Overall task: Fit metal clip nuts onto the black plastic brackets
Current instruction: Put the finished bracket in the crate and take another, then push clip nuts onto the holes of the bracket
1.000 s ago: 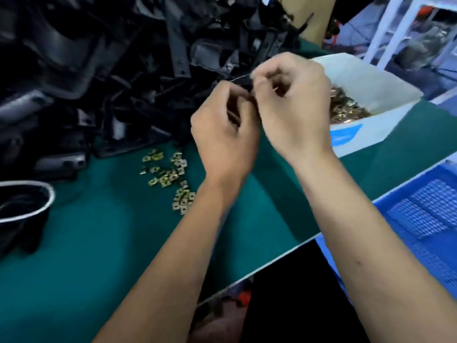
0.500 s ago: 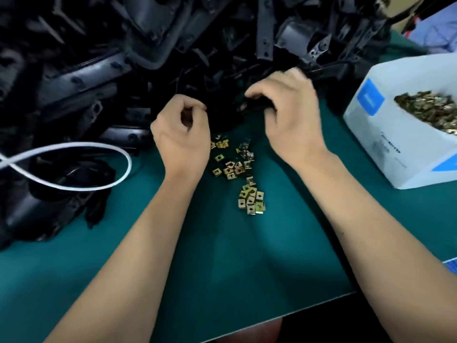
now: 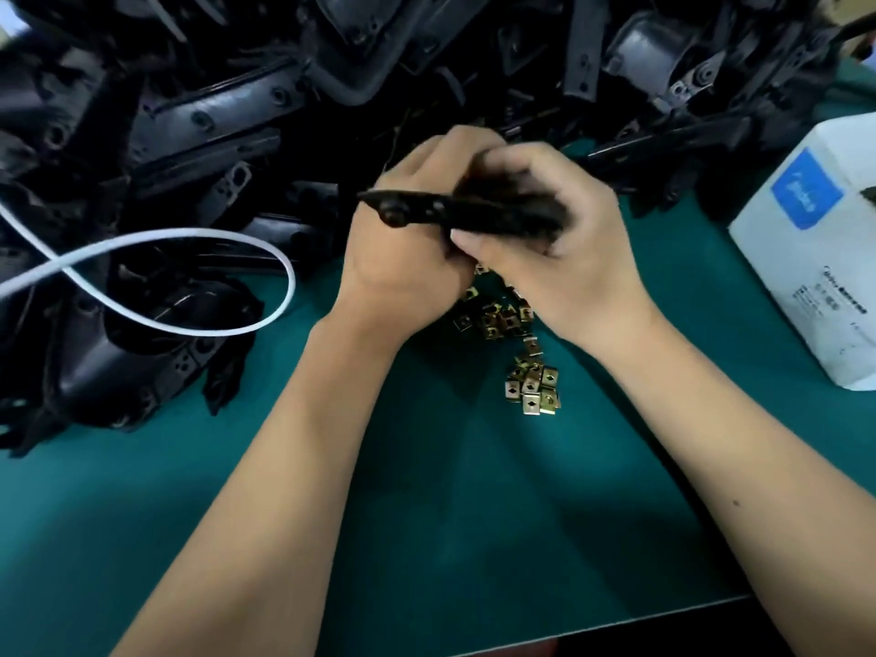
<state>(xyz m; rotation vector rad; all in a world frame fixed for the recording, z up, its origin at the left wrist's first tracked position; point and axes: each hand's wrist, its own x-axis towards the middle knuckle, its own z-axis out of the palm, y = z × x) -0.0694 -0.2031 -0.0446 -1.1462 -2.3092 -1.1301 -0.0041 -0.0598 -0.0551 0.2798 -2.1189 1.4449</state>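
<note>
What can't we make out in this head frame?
- Whether a clip nut sits on the black bracket: the right hand covers that end.
- Left hand grip: its fingers are hidden behind the bracket and the right hand.
- White box: cut off by the right edge, print too small to read.
- Clip nuts: upper ones hidden under the hands.

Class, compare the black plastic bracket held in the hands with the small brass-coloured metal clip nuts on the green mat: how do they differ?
The black plastic bracket is long, dark and matte; the brass-coloured metal clip nuts are small, squarish and shiny. The bracket is a single piece gripped above the green mat by the left hand and right hand; the nuts lie loose on it, clustered.
</note>
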